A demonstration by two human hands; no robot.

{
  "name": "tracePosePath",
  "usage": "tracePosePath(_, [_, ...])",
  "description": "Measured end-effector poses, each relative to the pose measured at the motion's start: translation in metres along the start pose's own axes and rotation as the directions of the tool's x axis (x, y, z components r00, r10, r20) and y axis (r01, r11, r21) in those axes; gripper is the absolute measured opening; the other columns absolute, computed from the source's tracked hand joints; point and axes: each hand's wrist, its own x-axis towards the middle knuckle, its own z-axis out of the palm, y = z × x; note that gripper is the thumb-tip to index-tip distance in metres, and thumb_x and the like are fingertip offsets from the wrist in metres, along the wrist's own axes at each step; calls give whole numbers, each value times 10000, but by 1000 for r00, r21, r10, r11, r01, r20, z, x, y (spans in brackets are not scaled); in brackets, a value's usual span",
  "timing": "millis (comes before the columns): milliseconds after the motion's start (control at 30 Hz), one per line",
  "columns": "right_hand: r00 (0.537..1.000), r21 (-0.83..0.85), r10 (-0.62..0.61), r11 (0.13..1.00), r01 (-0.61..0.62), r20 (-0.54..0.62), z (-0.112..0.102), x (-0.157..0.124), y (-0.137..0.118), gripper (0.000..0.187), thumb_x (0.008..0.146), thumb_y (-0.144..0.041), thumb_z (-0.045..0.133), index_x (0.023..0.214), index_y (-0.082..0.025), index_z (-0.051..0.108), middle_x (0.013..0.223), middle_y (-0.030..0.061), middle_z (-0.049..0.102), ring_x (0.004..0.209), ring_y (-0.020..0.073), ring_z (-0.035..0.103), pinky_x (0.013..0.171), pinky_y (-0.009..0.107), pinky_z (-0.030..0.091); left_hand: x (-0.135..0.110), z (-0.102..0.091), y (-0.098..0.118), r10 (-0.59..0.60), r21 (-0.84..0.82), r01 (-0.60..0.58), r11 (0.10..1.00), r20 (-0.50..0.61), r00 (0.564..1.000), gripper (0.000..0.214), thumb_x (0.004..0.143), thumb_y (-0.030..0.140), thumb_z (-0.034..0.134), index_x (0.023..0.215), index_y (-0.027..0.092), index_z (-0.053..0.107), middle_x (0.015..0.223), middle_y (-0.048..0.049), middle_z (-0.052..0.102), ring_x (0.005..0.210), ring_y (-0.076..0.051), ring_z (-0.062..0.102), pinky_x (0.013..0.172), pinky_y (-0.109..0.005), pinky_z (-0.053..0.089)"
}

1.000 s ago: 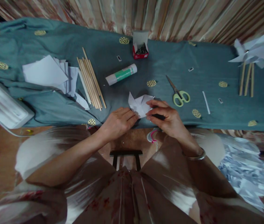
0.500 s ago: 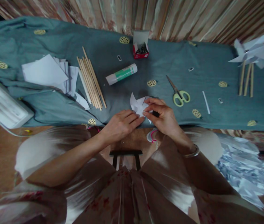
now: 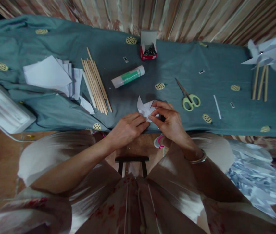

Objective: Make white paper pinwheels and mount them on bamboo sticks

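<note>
Folded paper [image 3: 144,109] tips point away (up-frame); left hand [image 3: 128,127], right hand [image 3: 171,122] pinching it.

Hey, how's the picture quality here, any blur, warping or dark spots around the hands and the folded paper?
Head view: dim, uneven light on the teal cloth. In the same head view, the folded paper, left hand and right hand are fairly sharp. The head view's wide lens bows the table edge, and the clothing and paper scraps smear into streaks.
</note>
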Motion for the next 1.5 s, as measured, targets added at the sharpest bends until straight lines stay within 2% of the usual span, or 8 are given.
tracePosePath(400, [1000,-13,0,1000,0,-7,1,-1,1,64,837,-193,690,798,-243,677,1203,70,698,1139,272,625,1011,494,490,1,1,0,-5,-8,5,1000,-26,1000,182,1012,169,490,1035,115,662,926,-66,685,849,-182,597,730,-294,511])
tracePosePath(767, [1000,-27,-3,1000,3,-15,1,-2,-1,36,857,-216,670,851,-251,677,1229,63,687,1151,277,616,1012,499,488,1,0,-1,-13,-64,13,998,9,1000,189,1013,167,489,1056,112,665,957,-84,684,890,-186,618,757,-310,533])
tracePosePath(933, [999,-41,-38,998,37,-15,1,-4,-3,108,874,-209,648,948,-255,712,1222,69,680,1121,272,614,1015,497,487,1,0,-1,-6,-31,6,999,7,1000,195,1019,171,477,1044,126,666,965,-73,697,885,-180,628,768,-302,538])
tracePosePath(1233, [991,-111,-134,985,134,11,1,-7,1,182,940,-258,570,1001,-265,742,1276,76,645,1135,269,591,1013,520,502,1,0,-1,2,-45,-1,999,18,1000,196,1011,161,484,1071,112,665,966,-90,692,901,-193,628,762,-317,541])
tracePosePath(1367, [985,-182,-164,969,170,47,2,-12,0,258,956,-222,499,1053,-257,735,1329,99,617,1202,303,568,1043,542,482,1,1,-2,3,-38,-2,999,5,1000,190,1008,160,493,1058,122,673,978,-88,698,907,-192,627,776,-319,541])
tracePosePath(1500, [989,-178,-142,973,147,43,6,-19,4,340,917,-168,479,1140,-298,700,1407,68,570,1318,338,499,1096,570,433,1,2,-2,-1,-43,1,999,-2,1000,193,1009,173,496,1047,120,677,975,-86,696,893,-190,623,774,-311,535])
